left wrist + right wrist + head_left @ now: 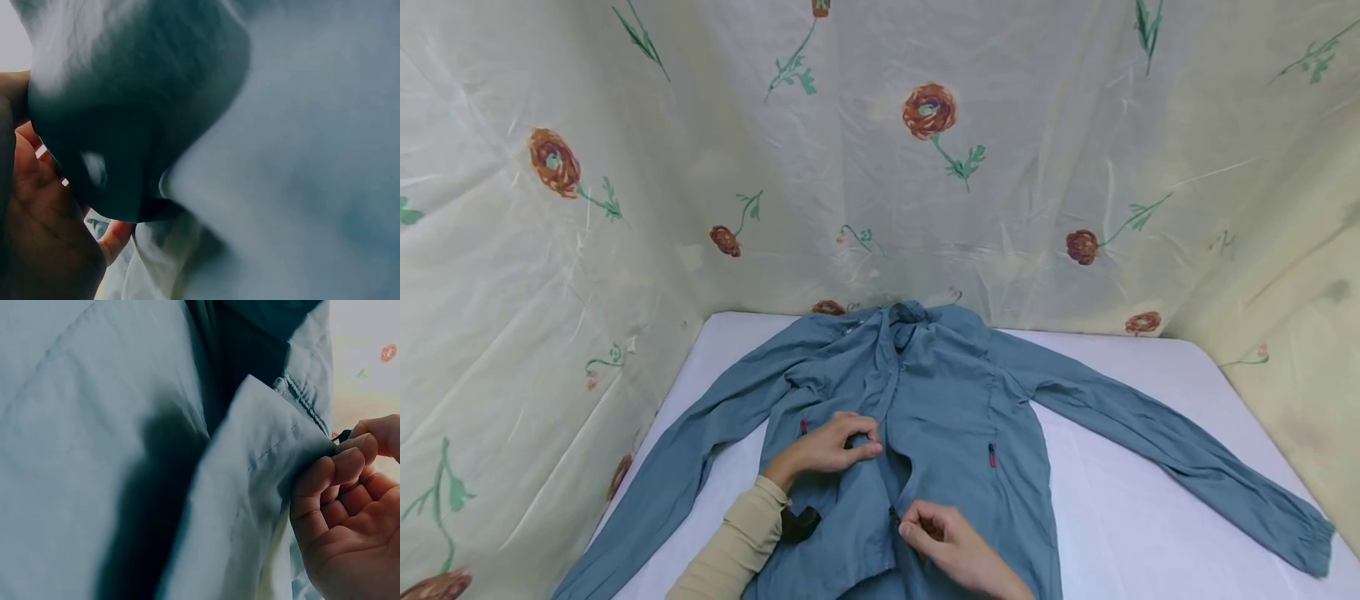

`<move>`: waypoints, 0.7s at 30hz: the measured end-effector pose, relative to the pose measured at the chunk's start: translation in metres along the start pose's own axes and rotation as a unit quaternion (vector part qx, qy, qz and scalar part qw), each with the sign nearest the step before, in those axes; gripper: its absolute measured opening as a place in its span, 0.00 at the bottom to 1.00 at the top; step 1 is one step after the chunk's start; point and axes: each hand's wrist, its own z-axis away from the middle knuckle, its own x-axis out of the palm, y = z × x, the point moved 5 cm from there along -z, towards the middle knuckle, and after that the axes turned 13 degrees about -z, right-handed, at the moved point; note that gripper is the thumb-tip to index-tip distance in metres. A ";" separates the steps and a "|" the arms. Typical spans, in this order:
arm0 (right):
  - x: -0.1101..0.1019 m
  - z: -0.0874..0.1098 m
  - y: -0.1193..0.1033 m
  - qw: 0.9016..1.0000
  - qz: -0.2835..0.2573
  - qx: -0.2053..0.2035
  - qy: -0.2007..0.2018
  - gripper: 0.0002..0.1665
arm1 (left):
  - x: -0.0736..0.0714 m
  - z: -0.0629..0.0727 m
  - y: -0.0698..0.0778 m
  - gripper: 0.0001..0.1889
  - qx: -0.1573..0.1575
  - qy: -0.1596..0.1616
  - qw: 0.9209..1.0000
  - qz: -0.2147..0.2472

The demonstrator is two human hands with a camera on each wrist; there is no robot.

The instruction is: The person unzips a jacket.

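A blue-grey zip jacket lies front up, its sleeves spread to both sides. My left hand grips the cloth by the front opening, thumb and forefinger close together. In the left wrist view, that hand is partly covered by the jacket's fabric. Lower down the front, my right hand pinches the small black zipper pull. The right wrist view shows the pull between thumb and forefinger, beside the zipper teeth and a raised front flap.
The jacket rests on a white-covered table. Floral curtains hang behind and on both sides. Red-tabbed pocket zippers show on the jacket's front. A black object sits by the left wrist.
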 end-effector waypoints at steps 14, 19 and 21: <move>-0.016 0.000 -0.005 0.998 0.005 0.006 0.070 0.19 | -0.012 -0.003 0.062 0.12 0.023 -0.123 0.986 -0.108; -0.014 0.004 -0.011 0.998 0.020 -0.033 0.058 0.17 | -0.012 -0.004 0.060 0.10 0.038 -0.123 0.992 -0.016; -0.011 0.005 -0.011 0.998 0.024 -0.044 0.045 0.16 | -0.010 -0.002 0.053 0.10 0.035 -0.125 0.992 0.010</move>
